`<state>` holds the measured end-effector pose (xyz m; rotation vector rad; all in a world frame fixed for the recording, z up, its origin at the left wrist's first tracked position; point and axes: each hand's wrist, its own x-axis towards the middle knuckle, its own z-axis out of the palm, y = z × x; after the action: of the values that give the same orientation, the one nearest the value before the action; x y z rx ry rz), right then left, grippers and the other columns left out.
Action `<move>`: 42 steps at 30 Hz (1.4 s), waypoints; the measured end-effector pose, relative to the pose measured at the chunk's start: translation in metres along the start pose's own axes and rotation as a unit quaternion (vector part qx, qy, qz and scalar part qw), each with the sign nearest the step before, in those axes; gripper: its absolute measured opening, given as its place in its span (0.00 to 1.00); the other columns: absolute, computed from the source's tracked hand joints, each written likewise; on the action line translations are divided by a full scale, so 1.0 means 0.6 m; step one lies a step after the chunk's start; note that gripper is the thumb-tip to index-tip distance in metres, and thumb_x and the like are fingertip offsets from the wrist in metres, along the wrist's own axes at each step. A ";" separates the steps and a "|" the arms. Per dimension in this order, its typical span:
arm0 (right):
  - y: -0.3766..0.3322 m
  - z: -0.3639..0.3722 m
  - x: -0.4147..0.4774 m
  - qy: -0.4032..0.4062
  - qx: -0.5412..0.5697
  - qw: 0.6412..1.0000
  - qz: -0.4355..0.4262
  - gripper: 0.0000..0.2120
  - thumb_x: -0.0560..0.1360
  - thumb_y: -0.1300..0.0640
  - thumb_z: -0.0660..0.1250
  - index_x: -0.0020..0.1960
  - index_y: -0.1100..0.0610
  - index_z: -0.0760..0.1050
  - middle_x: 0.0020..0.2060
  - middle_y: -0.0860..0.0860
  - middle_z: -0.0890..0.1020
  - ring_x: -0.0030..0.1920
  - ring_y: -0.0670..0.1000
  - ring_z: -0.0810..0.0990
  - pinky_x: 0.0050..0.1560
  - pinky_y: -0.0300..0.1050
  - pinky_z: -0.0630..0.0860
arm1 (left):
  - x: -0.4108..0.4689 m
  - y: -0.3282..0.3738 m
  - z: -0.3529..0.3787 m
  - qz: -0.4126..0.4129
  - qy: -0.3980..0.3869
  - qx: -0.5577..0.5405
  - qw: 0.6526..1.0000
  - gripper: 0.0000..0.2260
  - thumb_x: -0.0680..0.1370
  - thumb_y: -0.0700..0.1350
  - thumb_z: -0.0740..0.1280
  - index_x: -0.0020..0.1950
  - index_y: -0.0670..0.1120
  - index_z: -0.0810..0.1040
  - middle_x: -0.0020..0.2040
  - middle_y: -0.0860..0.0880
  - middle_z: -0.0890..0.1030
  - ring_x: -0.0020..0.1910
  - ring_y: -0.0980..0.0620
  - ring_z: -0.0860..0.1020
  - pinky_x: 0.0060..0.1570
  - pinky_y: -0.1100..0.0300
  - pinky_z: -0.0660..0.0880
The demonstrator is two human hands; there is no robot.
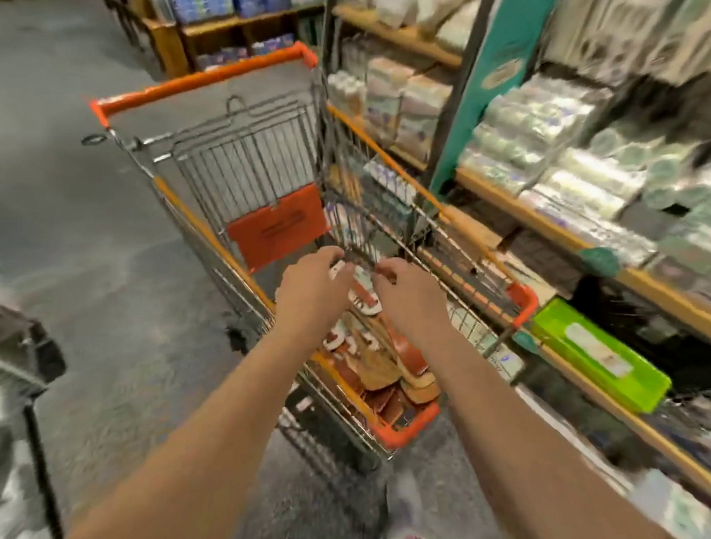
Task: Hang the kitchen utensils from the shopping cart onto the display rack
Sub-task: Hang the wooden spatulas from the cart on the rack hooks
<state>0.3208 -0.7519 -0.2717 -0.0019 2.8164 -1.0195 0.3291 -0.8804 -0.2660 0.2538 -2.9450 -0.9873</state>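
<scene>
Hands first: the left hand (310,288) and the right hand (405,288) both reach down into the shopping cart (200,81), close together over its basket, fingers curled narrow. Motion blur hides whether either has closed on anything, so I cannot tell if a piece is held. The kitchen utensils (390,367), a loose heap of brown and wooden pieces with white cards, lie along the bottom of the basket toward its near corner, just below the hands.

The step looks like picking a utensil out of the heap. Doing it well probably means taking one piece by its card or hanging end, lifting it clear of the others so nothing snags on the wire sides, and keeping the hole free for the hook. No display rack with hooks shows clearly; shelves (512,208) of wrapped goods run along the cart's right side.

An orange panel (277,229) on the cart's child seat carries dark print, too blurred to read. No brand is legible.
</scene>
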 end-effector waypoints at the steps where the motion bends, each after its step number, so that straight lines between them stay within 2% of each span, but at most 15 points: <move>1: 0.005 0.016 0.020 -0.015 0.000 1.000 0.006 0.17 0.79 0.49 0.57 0.65 0.52 0.73 0.60 0.52 0.79 0.59 0.56 0.76 0.60 0.52 0.73 | 0.017 -0.012 0.014 -0.013 -0.010 -0.002 1.000 0.17 0.80 0.53 0.57 0.67 0.49 0.70 0.63 0.47 0.75 0.53 0.45 0.78 0.53 0.52 0.75; 4: 0.026 0.052 0.086 -0.052 -0.005 0.999 0.015 0.17 0.79 0.50 0.58 0.65 0.53 0.73 0.62 0.52 0.78 0.61 0.55 0.75 0.61 0.52 0.72 | 0.074 -0.038 0.061 -0.050 -0.037 0.002 0.998 0.18 0.80 0.53 0.57 0.68 0.49 0.69 0.64 0.45 0.74 0.46 0.44 0.80 0.48 0.49 0.78; 8: 0.069 0.079 0.186 -0.105 -0.010 0.994 0.042 0.17 0.80 0.51 0.56 0.66 0.54 0.73 0.60 0.52 0.79 0.58 0.54 0.77 0.62 0.50 0.69 | 0.165 -0.060 0.133 -0.102 -0.079 0.036 0.991 0.18 0.79 0.52 0.59 0.67 0.47 0.70 0.60 0.44 0.78 0.53 0.42 0.78 0.50 0.48 0.77; 10: 0.100 0.095 0.234 -0.123 0.001 0.990 0.074 0.16 0.80 0.52 0.57 0.65 0.54 0.73 0.58 0.53 0.80 0.56 0.56 0.78 0.60 0.52 0.73 | 0.205 -0.072 0.173 -0.134 -0.109 0.036 0.984 0.19 0.79 0.51 0.58 0.69 0.47 0.67 0.59 0.43 0.76 0.50 0.42 0.78 0.47 0.47 0.78; 15: 0.174 0.139 0.322 -0.143 -0.009 0.982 0.119 0.15 0.79 0.55 0.58 0.64 0.54 0.73 0.56 0.55 0.80 0.55 0.57 0.78 0.52 0.46 0.73 | 0.266 -0.104 0.257 -0.188 -0.146 0.055 0.970 0.21 0.80 0.51 0.58 0.71 0.46 0.61 0.65 0.40 0.70 0.55 0.39 0.77 0.50 0.48 0.76; 19: 0.230 0.199 0.366 -0.159 -0.022 0.978 0.137 0.17 0.79 0.56 0.60 0.67 0.56 0.70 0.60 0.55 0.78 0.57 0.54 0.77 0.53 0.43 0.71 | 0.278 -0.140 0.324 -0.238 -0.170 0.031 0.956 0.20 0.81 0.47 0.58 0.72 0.46 0.59 0.54 0.42 0.74 0.42 0.46 0.77 0.39 0.52 0.76; 20: 0.244 0.217 0.375 -0.162 -0.018 0.976 0.142 0.19 0.79 0.57 0.60 0.69 0.56 0.69 0.63 0.55 0.77 0.59 0.54 0.76 0.52 0.43 0.71 | 0.282 -0.150 0.340 -0.260 -0.177 0.028 0.949 0.22 0.80 0.48 0.58 0.73 0.48 0.57 0.58 0.41 0.74 0.43 0.46 0.78 0.41 0.51 0.77; 22: 0.272 0.255 0.393 -0.171 -0.002 0.973 0.155 0.22 0.79 0.57 0.60 0.73 0.55 0.64 0.61 0.54 0.78 0.59 0.55 0.77 0.47 0.41 0.70 | 0.289 -0.170 0.370 -0.294 -0.190 0.036 0.936 0.25 0.80 0.50 0.59 0.75 0.51 0.54 0.68 0.41 0.69 0.56 0.42 0.76 0.52 0.50 0.76; 24: 0.300 0.286 0.407 -0.170 0.006 0.971 0.170 0.24 0.78 0.55 0.61 0.73 0.52 0.63 0.60 0.54 0.78 0.58 0.55 0.77 0.48 0.41 0.70 | 0.293 -0.191 0.401 -0.289 -0.202 0.048 0.935 0.28 0.80 0.52 0.59 0.76 0.48 0.52 0.70 0.41 0.67 0.65 0.41 0.70 0.58 0.50 0.70; 28: 0.356 0.334 0.435 -0.192 -0.056 0.958 0.205 0.27 0.75 0.48 0.64 0.71 0.56 0.65 0.66 0.57 0.72 0.64 0.58 0.72 0.63 0.49 0.70 | 0.302 -0.234 0.466 -0.269 -0.203 0.062 0.939 0.27 0.79 0.53 0.59 0.74 0.45 0.57 0.66 0.38 0.70 0.61 0.39 0.72 0.57 0.47 0.73; 30: 0.377 0.348 0.448 -0.206 -0.071 0.951 0.218 0.34 0.72 0.43 0.66 0.73 0.54 0.61 0.67 0.57 0.70 0.67 0.59 0.68 0.66 0.52 0.68 | 0.304 -0.242 0.494 -0.272 -0.238 0.030 0.932 0.26 0.80 0.50 0.58 0.76 0.45 0.56 0.63 0.40 0.72 0.58 0.42 0.74 0.54 0.55 0.73; 32: 0.393 0.359 0.453 -0.239 -0.138 0.946 0.172 0.34 0.72 0.39 0.64 0.72 0.55 0.63 0.67 0.58 0.70 0.67 0.60 0.68 0.66 0.53 0.69 | 0.303 -0.241 0.522 -0.284 -0.272 -0.027 0.919 0.21 0.81 0.48 0.57 0.73 0.42 0.62 0.56 0.45 0.76 0.52 0.47 0.76 0.45 0.64 0.70; 34: 0.405 0.368 0.449 -0.256 -0.194 0.939 0.120 0.29 0.74 0.39 0.61 0.67 0.58 0.69 0.64 0.58 0.73 0.64 0.60 0.71 0.63 0.51 0.70 | 0.301 -0.236 0.547 -0.287 -0.283 -0.058 0.913 0.16 0.81 0.47 0.57 0.67 0.42 0.69 0.57 0.45 0.77 0.55 0.45 0.75 0.46 0.60 0.70; 37: 0.414 0.376 0.434 -0.261 -0.122 0.948 0.137 0.19 0.78 0.48 0.60 0.63 0.59 0.70 0.57 0.58 0.78 0.57 0.58 0.77 0.54 0.47 0.72 | 0.303 -0.231 0.572 -0.303 -0.271 -0.090 0.909 0.15 0.81 0.47 0.56 0.64 0.43 0.73 0.59 0.44 0.78 0.58 0.45 0.75 0.52 0.56 0.72; 42: 0.418 0.371 0.431 -0.220 -0.092 0.960 0.147 0.18 0.77 0.52 0.60 0.64 0.58 0.69 0.55 0.58 0.80 0.54 0.59 0.79 0.47 0.47 0.72 | 0.319 -0.222 0.573 -0.307 -0.236 -0.128 0.913 0.14 0.82 0.45 0.55 0.64 0.46 0.74 0.53 0.44 0.80 0.49 0.45 0.77 0.43 0.59 0.68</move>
<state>0.1076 -0.7135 -0.6358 0.1460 2.3997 -0.5990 0.1335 -0.8109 -0.6257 1.1294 -3.1423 -1.7014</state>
